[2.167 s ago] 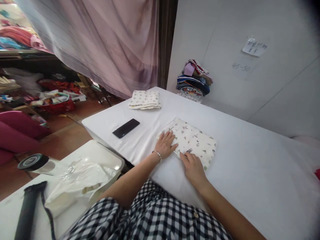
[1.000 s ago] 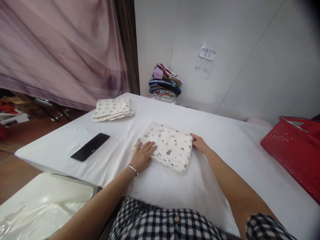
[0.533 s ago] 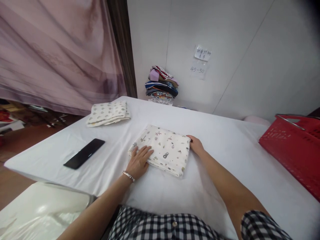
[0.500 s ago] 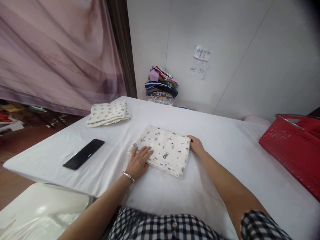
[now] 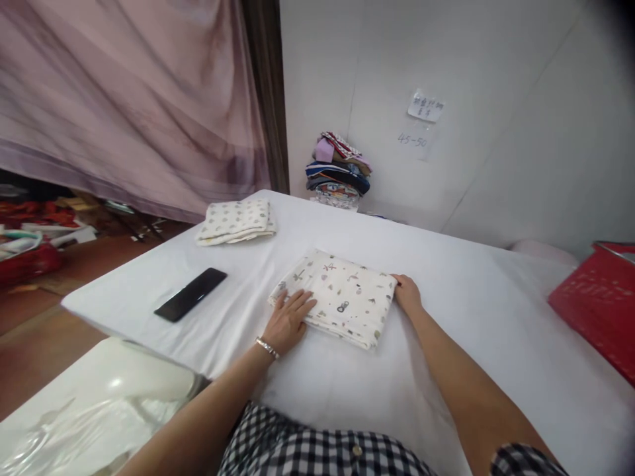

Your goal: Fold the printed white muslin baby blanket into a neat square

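A folded white cloth (image 5: 342,297) with small printed figures lies flat on the white-covered table (image 5: 446,297) in front of me. My left hand (image 5: 289,320) rests on its near left corner, palm down with the fingers stretched out. At the far right corner, my right hand (image 5: 407,293) has its fingers bent over the edge, pinching the cloth; the thumb is partly hidden. Farther back on the left lies a second folded cloth (image 5: 238,220) with a leaf-like print, touched by neither hand.
A black phone (image 5: 191,294) lies on the table's left part. On the right stands a red plastic basket (image 5: 598,301). Stacked folded clothes (image 5: 338,172) stand behind the far edge by the wall. A pale surface with clear plastic (image 5: 114,403) is at the lower left.
The camera view has turned left, so everything appears shifted to the right. Both hands keep the same places on the cloth, which looks unchanged.
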### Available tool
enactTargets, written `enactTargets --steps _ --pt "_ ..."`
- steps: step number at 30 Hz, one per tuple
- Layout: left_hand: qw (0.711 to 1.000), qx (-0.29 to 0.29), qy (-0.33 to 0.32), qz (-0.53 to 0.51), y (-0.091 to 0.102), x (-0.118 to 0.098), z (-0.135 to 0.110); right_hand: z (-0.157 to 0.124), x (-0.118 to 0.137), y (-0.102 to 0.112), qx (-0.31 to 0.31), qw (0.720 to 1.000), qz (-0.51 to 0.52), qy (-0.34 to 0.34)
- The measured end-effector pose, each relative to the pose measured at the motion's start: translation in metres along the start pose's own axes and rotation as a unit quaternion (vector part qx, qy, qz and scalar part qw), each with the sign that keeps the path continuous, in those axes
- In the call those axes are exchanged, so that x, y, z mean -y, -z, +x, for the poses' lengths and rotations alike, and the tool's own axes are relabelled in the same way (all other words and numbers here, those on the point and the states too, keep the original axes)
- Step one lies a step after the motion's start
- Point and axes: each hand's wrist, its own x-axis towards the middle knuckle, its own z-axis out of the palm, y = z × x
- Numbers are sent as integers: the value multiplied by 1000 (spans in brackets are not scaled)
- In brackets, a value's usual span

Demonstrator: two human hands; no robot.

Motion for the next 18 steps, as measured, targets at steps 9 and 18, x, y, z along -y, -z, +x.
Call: enactTargets --steps 9,18 --pt "993 -2 14 -113 21 1 -2 -13 3 6 22 972 192 -136" --pt "907 -5 370 -202 23 39 49 -31 38 3 28 967 156 -200"
